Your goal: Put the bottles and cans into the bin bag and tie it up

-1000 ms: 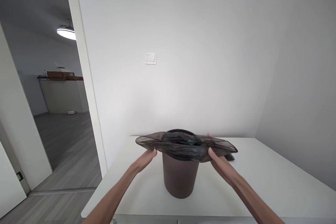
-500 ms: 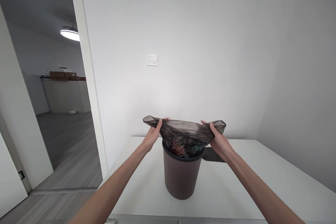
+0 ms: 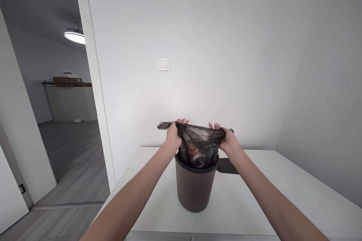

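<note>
A thin, see-through black garbage bag (image 3: 198, 132) rises out of a brown trash can (image 3: 195, 192) with a dark rim. Crumpled rubbish (image 3: 198, 156), partly reddish and with something round and clear, shows through the plastic. My left hand (image 3: 174, 135) grips the bag's left top corner, thumb on the near side and fingertips behind. The right top corner is held in my right hand (image 3: 228, 140), with a small tuft sticking out past it. Between both hands the bag's top edge is stretched nearly straight above the can.
The can stands on a white tabletop (image 3: 243, 203) against a pale wall. A flat black item (image 3: 227, 165) lies behind it to the right. On the wall is a light switch (image 3: 163, 64). At left, a doorway opens onto a room with a counter (image 3: 68, 101) and cardboard boxes.
Both hands have moved closer together and slightly up. The bag stands higher out of the can, and its folded ends reach out less, mostly on the right.
</note>
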`<state>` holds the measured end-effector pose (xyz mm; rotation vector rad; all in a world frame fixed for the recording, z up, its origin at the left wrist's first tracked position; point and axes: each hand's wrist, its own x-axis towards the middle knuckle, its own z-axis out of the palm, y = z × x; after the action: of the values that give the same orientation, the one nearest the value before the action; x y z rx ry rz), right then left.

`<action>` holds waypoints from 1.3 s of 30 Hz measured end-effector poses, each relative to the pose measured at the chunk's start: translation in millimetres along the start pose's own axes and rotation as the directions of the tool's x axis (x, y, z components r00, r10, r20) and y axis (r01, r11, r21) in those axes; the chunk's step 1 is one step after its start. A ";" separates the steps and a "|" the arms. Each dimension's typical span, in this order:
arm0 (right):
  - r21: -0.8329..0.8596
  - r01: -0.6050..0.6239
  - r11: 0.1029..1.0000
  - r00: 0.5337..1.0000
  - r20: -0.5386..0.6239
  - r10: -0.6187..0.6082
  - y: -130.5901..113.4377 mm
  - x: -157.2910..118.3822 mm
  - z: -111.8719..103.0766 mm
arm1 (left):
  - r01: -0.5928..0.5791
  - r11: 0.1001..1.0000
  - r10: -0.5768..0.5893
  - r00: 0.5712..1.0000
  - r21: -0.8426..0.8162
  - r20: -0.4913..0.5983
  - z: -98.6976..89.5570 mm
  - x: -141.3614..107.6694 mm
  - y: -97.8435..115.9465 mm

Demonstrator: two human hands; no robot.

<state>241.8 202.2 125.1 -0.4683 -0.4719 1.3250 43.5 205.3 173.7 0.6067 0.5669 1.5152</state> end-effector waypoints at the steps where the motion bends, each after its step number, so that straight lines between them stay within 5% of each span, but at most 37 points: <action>1: 0.007 0.003 1.000 1.000 0.005 -0.004 -1.7 2.7 0.8 | 0.006 1.000 -0.006 1.000 -0.011 0.002 0.9 -0.3 2.8; 12: -0.095 0.056 0.994 0.997 0.058 -0.051 12.1 2.0 25.9 | -0.040 0.985 0.012 0.987 0.171 0.160 23.9 -11.9 -11.6; 22: -0.296 0.201 0.934 0.977 0.128 -0.170 14.7 -41.6 26.6 | -0.279 0.841 0.054 0.896 0.463 0.441 -7.8 -45.1 -8.6; 30: -0.101 0.227 0.969 0.972 0.081 -0.220 -7.4 -26.1 55.9 | -0.270 0.944 0.216 0.941 0.191 0.262 16.7 -19.9 17.2; 39: 0.047 0.206 0.977 0.952 0.220 -0.212 -66.9 -42.1 106.9 | -0.221 0.973 0.230 0.927 -0.065 0.296 54.9 -37.1 64.6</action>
<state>226.2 154.8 248.3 -0.2419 -0.6742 1.1811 34.0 165.4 256.6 0.8864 0.2432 1.6028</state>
